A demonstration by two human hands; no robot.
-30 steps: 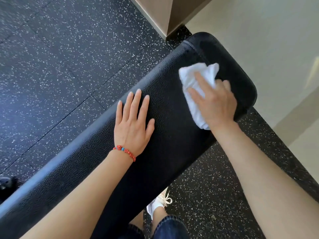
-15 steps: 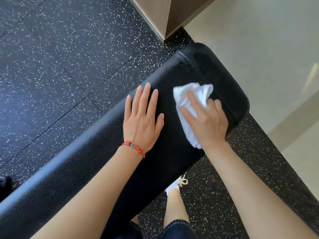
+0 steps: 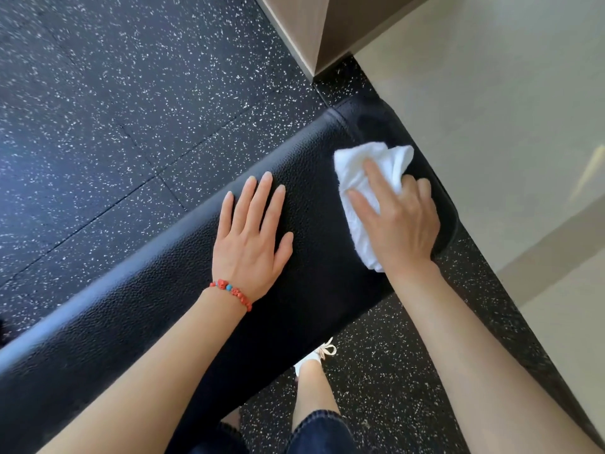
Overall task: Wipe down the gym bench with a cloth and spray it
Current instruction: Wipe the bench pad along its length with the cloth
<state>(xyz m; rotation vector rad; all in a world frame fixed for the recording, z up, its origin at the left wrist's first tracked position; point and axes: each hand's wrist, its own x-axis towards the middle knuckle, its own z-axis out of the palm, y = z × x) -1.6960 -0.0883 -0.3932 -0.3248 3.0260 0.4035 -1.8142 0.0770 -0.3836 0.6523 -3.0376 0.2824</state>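
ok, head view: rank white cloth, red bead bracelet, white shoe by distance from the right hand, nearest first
From the right hand:
1. white cloth, directly under the hand, pressed on the bench near its far end.
2. red bead bracelet, on the left wrist, across the bench pad.
3. white shoe, on the floor below the bench's near edge.

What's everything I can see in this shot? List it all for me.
bench: one, black padded, running diagonally across the view
cloth: one, white, crumpled on the bench's far end
floor: black with white speckles, around the bench
pale floor: beige, upper right
pillar: one, brown, top centre
bracelet: one, red beads with a blue one, left wrist
shoe: one, white, under the bench's near edge
left hand: flat on the bench
right hand: pressing the cloth
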